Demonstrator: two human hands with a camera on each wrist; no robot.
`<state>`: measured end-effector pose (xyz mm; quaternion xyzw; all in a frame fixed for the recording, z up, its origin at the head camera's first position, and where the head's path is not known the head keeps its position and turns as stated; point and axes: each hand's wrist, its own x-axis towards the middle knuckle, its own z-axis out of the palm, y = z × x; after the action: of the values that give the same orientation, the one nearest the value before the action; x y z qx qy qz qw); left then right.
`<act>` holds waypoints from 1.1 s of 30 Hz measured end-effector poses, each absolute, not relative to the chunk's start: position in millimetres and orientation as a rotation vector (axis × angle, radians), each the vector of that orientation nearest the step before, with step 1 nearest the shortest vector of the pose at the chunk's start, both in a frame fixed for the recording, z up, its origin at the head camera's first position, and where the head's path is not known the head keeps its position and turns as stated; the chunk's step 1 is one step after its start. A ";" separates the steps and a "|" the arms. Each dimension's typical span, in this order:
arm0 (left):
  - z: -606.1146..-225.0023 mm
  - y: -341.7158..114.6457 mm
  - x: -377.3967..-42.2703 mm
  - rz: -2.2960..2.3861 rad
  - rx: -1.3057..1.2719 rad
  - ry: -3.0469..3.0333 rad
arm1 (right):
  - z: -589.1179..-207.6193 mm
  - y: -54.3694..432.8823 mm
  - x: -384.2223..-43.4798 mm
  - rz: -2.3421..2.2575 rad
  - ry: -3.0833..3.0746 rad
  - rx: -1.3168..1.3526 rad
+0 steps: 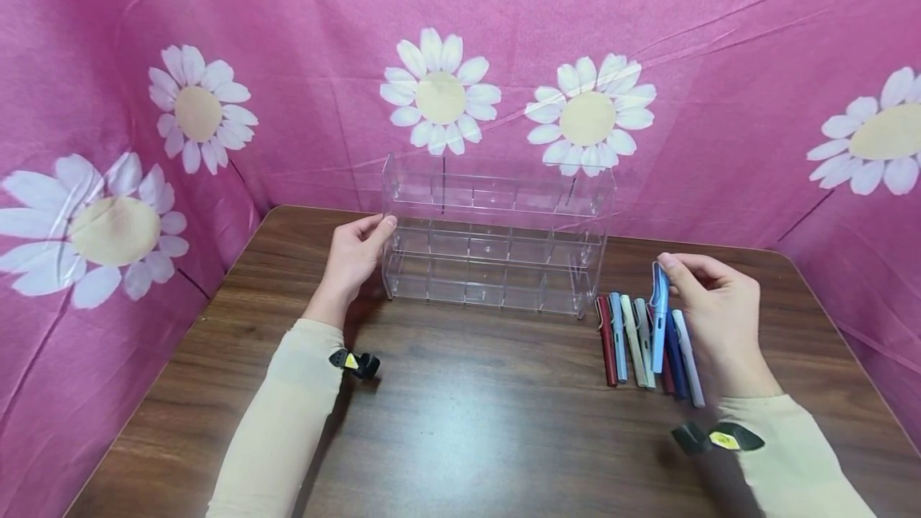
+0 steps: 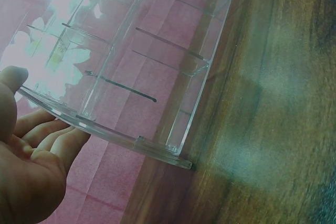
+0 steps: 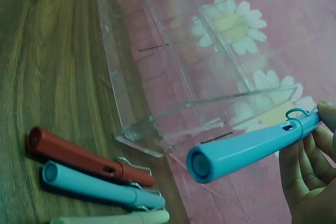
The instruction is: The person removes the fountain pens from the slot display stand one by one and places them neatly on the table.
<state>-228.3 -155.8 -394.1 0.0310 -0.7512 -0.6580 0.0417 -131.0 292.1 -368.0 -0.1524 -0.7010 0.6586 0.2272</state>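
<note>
A clear acrylic rack point(image 1: 485, 263) with three tiers of small compartments stands upright on the table. My left hand point(image 1: 354, 253) grips its left side panel point(image 2: 113, 139), thumb on one side and fingers on the other in the left wrist view. On the right, my right hand point(image 1: 723, 314) pinches a bright blue pen point(image 3: 247, 150) by its clip end, the barrel end pointing down in the head view. Below that pen lies a row of several capped pens, among them a dark red pen point(image 1: 607, 342), a light blue pen point(image 1: 618, 338) and a dark blue pen point(image 1: 675, 362).
The brown wooden table point(image 1: 446, 422) carries the rack near its back edge, with the pens to the right. A pink cloth point(image 1: 316, 102) printed with white daisies hangs behind and at the sides. A black strap device point(image 1: 356, 362) sits at each wrist.
</note>
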 end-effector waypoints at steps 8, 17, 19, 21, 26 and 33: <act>-393.2 -155.6 -229.0 -1.993 0.095 -2.311 | -372.7 305.8 -132.7 1.723 -1.986 -0.504; -390.7 -155.4 -229.2 -2.020 0.094 -2.302 | -376.3 331.9 -128.1 1.546 -2.213 -0.572; -390.3 -155.6 -229.1 -2.017 0.094 -2.306 | -378.1 338.9 -126.1 1.539 -2.253 -0.573; -390.5 -156.0 -228.9 -2.013 0.097 -2.311 | -380.5 346.0 -123.9 1.529 -2.298 -0.576; -391.6 -156.8 -228.7 -2.007 0.099 -2.318 | -388.0 361.2 -120.8 1.508 -2.398 -0.583; -391.5 -156.1 -228.7 -2.006 0.089 -2.314 | -399.0 375.9 -120.6 1.470 -2.497 -0.543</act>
<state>-228.7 -156.1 -391.5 0.0289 -0.7546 -0.6544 0.0389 -120.6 375.9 -399.0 -0.1832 -0.8430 0.4963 0.0969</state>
